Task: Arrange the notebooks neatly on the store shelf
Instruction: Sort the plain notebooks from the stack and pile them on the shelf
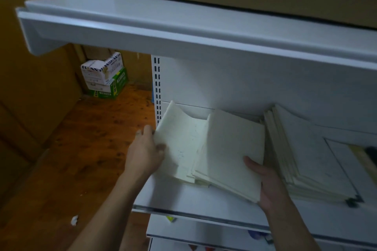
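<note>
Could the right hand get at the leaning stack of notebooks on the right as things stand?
Probably yes. The right hand sits right beside the leaning stack, with nothing between them. But it is holding the loose pile together with the left hand, so it would have to let go first.

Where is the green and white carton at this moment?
In the head view it stands on the wooden floor at the left, beyond the shelf's end; the green and white carton has a white box stacked on it.
</note>
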The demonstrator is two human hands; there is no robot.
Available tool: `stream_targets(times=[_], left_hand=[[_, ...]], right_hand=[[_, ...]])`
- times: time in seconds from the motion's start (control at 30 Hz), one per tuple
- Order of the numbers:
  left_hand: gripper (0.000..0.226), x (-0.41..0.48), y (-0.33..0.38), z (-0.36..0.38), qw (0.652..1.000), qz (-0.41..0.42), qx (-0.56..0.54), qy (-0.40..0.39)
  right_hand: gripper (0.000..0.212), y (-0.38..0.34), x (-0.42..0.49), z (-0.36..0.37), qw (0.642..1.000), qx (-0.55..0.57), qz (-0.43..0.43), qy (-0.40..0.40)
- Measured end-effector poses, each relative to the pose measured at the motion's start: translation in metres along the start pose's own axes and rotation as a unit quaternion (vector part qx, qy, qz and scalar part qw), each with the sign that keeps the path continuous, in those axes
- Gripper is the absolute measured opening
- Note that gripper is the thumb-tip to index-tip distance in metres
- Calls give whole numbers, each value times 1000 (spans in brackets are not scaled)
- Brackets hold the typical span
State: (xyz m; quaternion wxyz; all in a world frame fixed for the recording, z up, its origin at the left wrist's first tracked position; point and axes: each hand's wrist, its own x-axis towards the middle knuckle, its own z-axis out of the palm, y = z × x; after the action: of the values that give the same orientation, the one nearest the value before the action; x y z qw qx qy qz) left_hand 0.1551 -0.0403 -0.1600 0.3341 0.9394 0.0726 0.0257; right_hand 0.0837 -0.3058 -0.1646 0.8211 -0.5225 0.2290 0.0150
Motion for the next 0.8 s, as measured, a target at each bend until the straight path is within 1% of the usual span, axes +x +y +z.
stream_targets(times=[0.03,0.07,0.1,0.17,0.2,0.27,0.33,0.4,0.43,0.57,0.63,0.7,0.73,0.77,0.8], left_hand=[[28,-1,2,-2,999,17,-28,4],[24,-4,6,-4,996,26,-80,-6],[21,-8,10,-5,989,21,-145,-30],[14,-16,17,0,955,-33,-282,-90],[14,-20,20,4,936,-68,-329,-110],[25,-26,21,12,916,-114,-365,-123],[42,-34,26,18,902,-128,-383,-151],[57,-43,33,21,897,-115,-388,-179],[60,-47,36,21,897,-103,-385,-190],[56,-48,41,21,902,-68,-370,-211],[56,-45,43,18,903,-54,-355,-236],[49,-41,47,12,913,-11,-323,-249],[44,-38,47,10,926,23,-290,-238],[45,-31,44,9,950,67,-233,-196],[49,-23,38,10,974,105,-158,-125]], right_hand=[[57,0,0,2,1000,5,3,-3],[54,0,1,5,1000,10,3,-8],[56,-1,2,9,1000,10,6,-12],[62,-1,5,15,1000,3,16,-23],[58,-1,7,19,999,-8,31,-27],[55,0,8,24,996,-37,64,-40],[56,3,10,24,995,-52,72,-49],[52,5,11,22,995,-45,70,-55],[49,4,10,21,995,-40,67,-61],[31,-2,7,19,995,-13,43,-86],[29,-6,7,22,994,4,39,-103],[24,-8,7,26,993,18,51,-105],[21,-9,8,25,994,18,55,-94],[21,-9,8,24,995,19,57,-74],[21,-10,9,22,997,19,53,-51]])
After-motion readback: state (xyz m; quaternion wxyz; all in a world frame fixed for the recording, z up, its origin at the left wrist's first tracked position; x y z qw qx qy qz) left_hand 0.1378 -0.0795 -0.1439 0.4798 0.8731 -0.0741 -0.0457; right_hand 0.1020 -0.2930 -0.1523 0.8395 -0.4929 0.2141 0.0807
